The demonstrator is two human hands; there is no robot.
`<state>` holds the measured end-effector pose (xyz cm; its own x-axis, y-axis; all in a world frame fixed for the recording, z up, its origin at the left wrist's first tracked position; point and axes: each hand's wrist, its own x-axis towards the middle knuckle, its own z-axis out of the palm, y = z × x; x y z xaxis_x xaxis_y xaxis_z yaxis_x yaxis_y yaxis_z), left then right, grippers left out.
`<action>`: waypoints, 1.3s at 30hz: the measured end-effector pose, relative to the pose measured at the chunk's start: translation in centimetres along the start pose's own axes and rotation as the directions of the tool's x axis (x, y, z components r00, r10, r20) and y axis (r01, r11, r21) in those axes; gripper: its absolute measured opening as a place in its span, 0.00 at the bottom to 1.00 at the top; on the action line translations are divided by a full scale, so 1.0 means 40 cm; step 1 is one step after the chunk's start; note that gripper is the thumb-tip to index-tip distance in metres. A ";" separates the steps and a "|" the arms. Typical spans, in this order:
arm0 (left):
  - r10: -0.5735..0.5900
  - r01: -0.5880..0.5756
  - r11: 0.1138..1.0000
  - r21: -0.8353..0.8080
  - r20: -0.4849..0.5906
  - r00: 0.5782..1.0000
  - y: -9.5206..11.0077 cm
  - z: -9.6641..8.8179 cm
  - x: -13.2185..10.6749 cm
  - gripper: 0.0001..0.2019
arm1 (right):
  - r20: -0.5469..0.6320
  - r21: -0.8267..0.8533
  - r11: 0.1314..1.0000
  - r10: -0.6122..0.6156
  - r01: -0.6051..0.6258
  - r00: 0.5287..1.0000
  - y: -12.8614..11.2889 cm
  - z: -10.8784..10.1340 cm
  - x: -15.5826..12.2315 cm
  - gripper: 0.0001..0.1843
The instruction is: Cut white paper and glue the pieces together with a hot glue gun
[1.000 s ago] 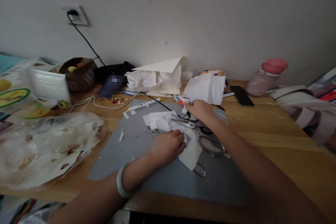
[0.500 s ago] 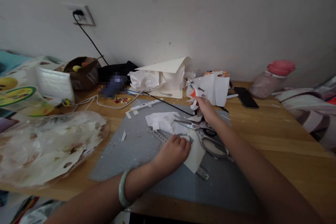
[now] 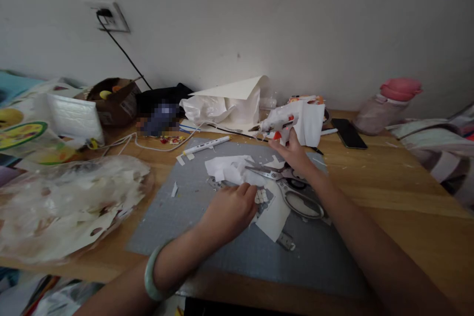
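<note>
My right hand (image 3: pixel 292 152) grips a white glue gun (image 3: pixel 277 121) with an orange trigger, lifted above the far side of the grey cutting mat (image 3: pixel 222 242), nozzle pointing left. A black cord (image 3: pixel 237 133) runs from it towards the wall. My left hand (image 3: pixel 231 207), with a pale green bangle on the wrist, rests with curled fingers on a small white paper piece (image 3: pixel 272 215) in the middle of the mat. Large metal scissors (image 3: pixel 292 195) lie just right of that hand. Crumpled white paper scraps (image 3: pixel 227 168) lie behind it.
A wall socket (image 3: pixel 109 17) holds a black plug. A bag of paper scraps (image 3: pixel 62 205) lies at the left. A white marker (image 3: pixel 205 145), folded white card (image 3: pixel 237 103), black phone (image 3: pixel 348 133), pink-capped bottle (image 3: pixel 385 106) and striped cloth (image 3: pixel 440 148) sit on the wooden desk (image 3: pixel 400 192).
My right hand picked the glue gun up from the mat's far edge and raised it, turning it level. My left hand stayed on the paper piece, shifting slightly.
</note>
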<state>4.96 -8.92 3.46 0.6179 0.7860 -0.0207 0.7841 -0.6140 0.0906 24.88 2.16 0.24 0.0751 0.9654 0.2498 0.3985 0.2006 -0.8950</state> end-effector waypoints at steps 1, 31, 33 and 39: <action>0.016 -0.016 1.000 0.007 -0.009 1.000 0.008 0.001 -0.011 0.07 | 0.020 -0.039 0.999 -0.030 0.031 0.999 -0.002 0.001 -0.004 0.32; 0.509 -0.513 0.857 -0.050 -0.070 0.858 0.043 0.091 -0.074 0.04 | 0.549 -0.380 0.603 -0.463 0.702 0.696 -0.082 -0.044 -0.015 0.14; 0.523 -0.527 0.847 -0.060 -0.072 0.849 0.043 0.089 -0.075 0.03 | 0.568 -0.395 0.581 -0.455 0.712 0.686 -0.079 -0.043 -0.015 0.14; 0.580 -0.590 0.804 -0.077 -0.118 0.806 0.041 0.091 -0.076 0.01 | 0.592 -0.432 0.550 -0.425 0.715 0.685 -0.075 -0.041 -0.016 0.13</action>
<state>4.57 -12.57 0.03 0.9459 0.2855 0.1538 0.2610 -0.9518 0.1613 25.13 0.68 3.38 -0.6591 0.6745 0.3326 0.6678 0.7283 -0.1535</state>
